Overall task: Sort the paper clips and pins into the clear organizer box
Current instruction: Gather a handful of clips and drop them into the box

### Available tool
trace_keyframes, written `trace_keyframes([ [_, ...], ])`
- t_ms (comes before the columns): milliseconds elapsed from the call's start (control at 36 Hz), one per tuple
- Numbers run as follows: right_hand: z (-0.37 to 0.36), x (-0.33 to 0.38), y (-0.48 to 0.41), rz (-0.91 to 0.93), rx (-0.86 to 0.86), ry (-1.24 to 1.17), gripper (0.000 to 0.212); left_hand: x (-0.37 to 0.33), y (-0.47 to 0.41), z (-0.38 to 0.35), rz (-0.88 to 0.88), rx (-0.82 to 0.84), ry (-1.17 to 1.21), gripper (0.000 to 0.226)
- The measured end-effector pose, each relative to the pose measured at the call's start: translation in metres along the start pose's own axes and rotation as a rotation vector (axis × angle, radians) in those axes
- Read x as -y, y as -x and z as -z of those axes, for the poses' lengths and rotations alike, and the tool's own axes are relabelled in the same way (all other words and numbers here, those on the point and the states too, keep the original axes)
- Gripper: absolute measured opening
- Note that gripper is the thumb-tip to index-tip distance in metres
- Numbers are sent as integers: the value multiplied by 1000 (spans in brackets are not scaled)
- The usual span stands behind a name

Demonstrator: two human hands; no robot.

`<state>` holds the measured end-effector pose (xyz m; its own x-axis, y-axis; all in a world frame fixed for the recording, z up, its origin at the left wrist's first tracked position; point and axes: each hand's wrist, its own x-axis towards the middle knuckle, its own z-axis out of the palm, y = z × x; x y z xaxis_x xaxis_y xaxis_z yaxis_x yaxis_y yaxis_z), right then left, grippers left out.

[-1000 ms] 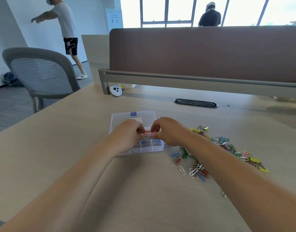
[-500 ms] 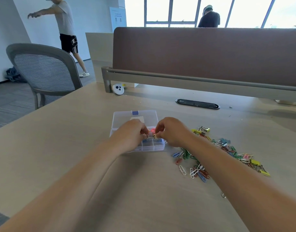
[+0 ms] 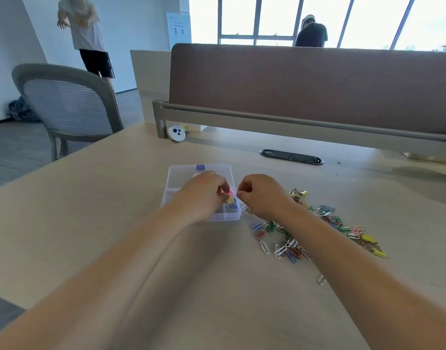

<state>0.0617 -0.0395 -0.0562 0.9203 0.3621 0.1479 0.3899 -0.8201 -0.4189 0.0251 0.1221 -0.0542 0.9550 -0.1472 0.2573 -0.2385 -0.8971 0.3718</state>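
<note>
Paper clips (image 3: 290,248) go in best 1 at a time: the left hand (image 3: 201,195), curled over the clear organizer box (image 3: 181,170), and the right hand (image 3: 262,195), curled just beside it, hide whether they pinch anything, so release low inside 1 compartment before reaching for the heap right of the box on the desk (image 3: 116,210).

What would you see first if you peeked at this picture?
Two hands sit close together in the middle: the left hand over the clear box, the right hand just beside it, both with curled fingers. To their right, a bright heap of coloured clips lies spread on the table. A grey chair stands at the far left.
</note>
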Motion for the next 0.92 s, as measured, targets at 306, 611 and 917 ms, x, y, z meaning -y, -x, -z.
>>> trace_keyframes([
  [306, 52, -38, 66, -147, -72, -25, 16, -84, 15, -11, -124, 68, 58, 22],
  [611, 86, -88, 120, -282, -111, 20, 13, -148, 22, -43, -226, 134, 71, 16],
  [917, 93, -159, 140, -430, -120, 51, 21, -191, -6, -88, -308, 150, 75, 25],
])
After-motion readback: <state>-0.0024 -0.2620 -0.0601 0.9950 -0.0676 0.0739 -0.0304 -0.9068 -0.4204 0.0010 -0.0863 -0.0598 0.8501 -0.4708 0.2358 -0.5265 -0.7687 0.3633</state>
